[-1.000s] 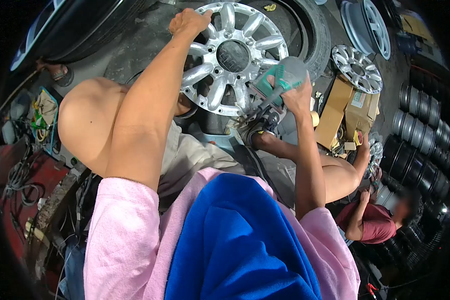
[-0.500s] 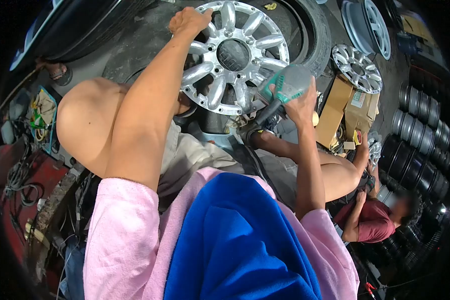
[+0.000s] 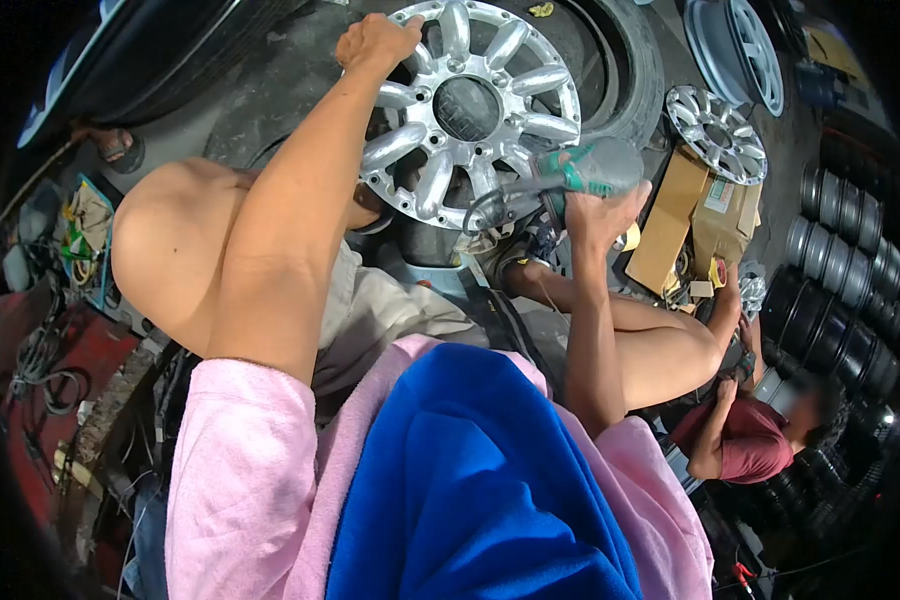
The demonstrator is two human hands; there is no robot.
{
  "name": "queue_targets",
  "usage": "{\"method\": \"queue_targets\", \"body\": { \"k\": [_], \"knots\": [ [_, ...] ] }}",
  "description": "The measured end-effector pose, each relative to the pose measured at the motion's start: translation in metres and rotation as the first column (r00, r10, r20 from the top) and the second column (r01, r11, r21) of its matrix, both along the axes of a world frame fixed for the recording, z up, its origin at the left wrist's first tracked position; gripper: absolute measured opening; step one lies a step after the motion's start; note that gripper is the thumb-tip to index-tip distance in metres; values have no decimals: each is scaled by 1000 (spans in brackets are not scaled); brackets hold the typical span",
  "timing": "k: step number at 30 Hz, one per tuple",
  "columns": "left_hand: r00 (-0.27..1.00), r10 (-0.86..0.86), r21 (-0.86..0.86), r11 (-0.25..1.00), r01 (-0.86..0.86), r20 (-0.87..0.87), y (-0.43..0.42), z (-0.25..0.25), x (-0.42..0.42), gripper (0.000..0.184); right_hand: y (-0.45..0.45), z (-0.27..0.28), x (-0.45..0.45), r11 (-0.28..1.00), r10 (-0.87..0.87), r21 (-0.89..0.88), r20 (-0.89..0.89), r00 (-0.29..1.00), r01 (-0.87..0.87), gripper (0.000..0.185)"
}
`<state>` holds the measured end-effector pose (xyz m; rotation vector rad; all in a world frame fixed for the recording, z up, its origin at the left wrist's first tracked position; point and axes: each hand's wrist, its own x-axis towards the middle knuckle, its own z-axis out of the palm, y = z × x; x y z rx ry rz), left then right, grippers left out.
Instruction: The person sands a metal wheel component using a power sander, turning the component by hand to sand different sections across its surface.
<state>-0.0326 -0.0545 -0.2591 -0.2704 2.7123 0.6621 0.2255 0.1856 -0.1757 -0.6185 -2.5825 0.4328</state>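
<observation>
A polished metal wheel face [image 3: 433, 186] with several broad spokes lies in front of me, its round hub opening in the middle. My left hand [image 3: 375, 45] is closed around its upper left rim. In my right hand [image 3: 600, 215] is a green-and-grey power tool [image 3: 590, 170], held at the lower right of the wheel. The tool's narrow end points left over the wheel's lower edge, with a dark cord or loop there. Whether it touches the metal I cannot tell. My fingers partly hide the tool's body.
Behind the wheel lies a tire [image 3: 635, 80]. A second wheel face [image 3: 715, 135] rests by a cardboard box [image 3: 725, 210] on the right. Stacked dark rims [image 3: 820, 310] stand farther right, near a person in a red shirt [image 3: 750, 440]. Cables [image 3: 45, 365] lie at left.
My right hand has turned the power tool, so its narrow end now points left instead of down-left. My left hand and the wheel face have stayed almost still.
</observation>
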Motion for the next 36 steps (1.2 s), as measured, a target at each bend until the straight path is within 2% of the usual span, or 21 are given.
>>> {"method": "queue_targets", "body": {
  "k": [3, 5, 7, 9, 10, 11, 13, 14, 15, 16, 17, 19, 20, 23, 24, 27, 29, 31, 32, 35, 36],
  "knots": [
    [1000, 11, 4, 1000, -11, -3, 0, 1, 1, 74, -9, -5, -11, 1000, -12, -12, -42, 999, 11, 69],
    [1000, 9, 6, 1000, -9, 21, -3, 3, 3, 74, -12, -7, -13, 997, 24, -68, -62, 998, -29, 65],
    [1000, -17, -5, 1000, 17, -4, -8, 3, 10, 74, -17, -5, -10, 998, 32, -54, 39, 999, -30, 55],
    [999, 53, -10, 999, -53, 14, -11, 8, 20, 75, -13, -2, -7, 998, 49, -48, -20, 999, -50, 49],
    [990, 83, 12, 996, -85, 112, -12, 22, 25, 76, -8, 0, -4, 996, 22, -82, -75, 997, -28, 46],
    [993, 69, 9, 998, -70, 101, -15, 16, 26, 76, -2, 1, -1, 993, -8, -118, -129, 992, -7, 44],
    [972, 93, 46, 993, -105, 216, -27, 2, 30, 78, 19, -6, 3, 993, -73, -107, -161, 984, 56, 43],
    [976, 84, 44, 995, -95, 203, -27, 14, 36, 78, 29, -9, 4, 990, -117, -93, -183, 976, 101, 43],
    [943, 144, 133, 973, -191, 299, -32, 26, 47, 78, 39, -13, 4, 990, -122, -98, -194, 973, 105, 43],
    [897, 193, 209, 933, -294, 397, -35, 36, 54, 78, 47, -15, 4, 986, -160, -69, -178, 971, 150, 45],
    [901, 196, 206, 934, -291, 387, -38, 34, 57, 78, 55, -19, 5, 980, -197, -41, -162, 967, 193, 47],
    [864, 275, 344, 833, -433, 422, -47, 9, 67, 75, 66, -26, 9, 974, -227, -44, -136, 964, 223, 54],
    [865, 263, 406, 799, -443, 427, -57, -17, 65, 74, 68, -27, 11, 972, -234, -60, -172, 957, 227, 57],
    [847, 123, 357, 868, -345, 518, -68, -3, 68, 80, 76, -34, 20, 963, -263, -101, -181, 948, 248, 66],
    [829, 57, 359, 883, -302, 556, -73, -8, 66, 95, 76, -37, 22, 948, -309, -138, -199, 930, 286, 70],
    [807, 20, 409, 854, -321, 591, -82, -27, 68, 97, 72, -33, 30, 899, -409, -254, -197, 891, 357, 76],
    [773, -39, 409, 865, -291, 633, -81, -30, 57, 97, 72, -24, 35, 864, -460, -319, -181, 869, 390, 78],
    [830, -1, 502, 797, -336, 557, -77, -31, 50, 93, 72, -19, 38, 824, -500, -417, -216, 838, 384, 80],
    [893, 7, 580, 758, -299, 451, -73, -27, 48, 86, 75, -21, 40, 817, -511, -423, -216, 832, 392, 80],
    [867, 8, 548, 772, -322, 498, -63, -5, 40, 84, 81, -22, 45, 824, -501, -444, -278, 820, 353, 79],
    [864, 40, 532, 774, -344, 502, -64, -9, 34, 75, 83, -22, 45, 844, -482, -404, -280, 830, 353, 78]
  ]
}}
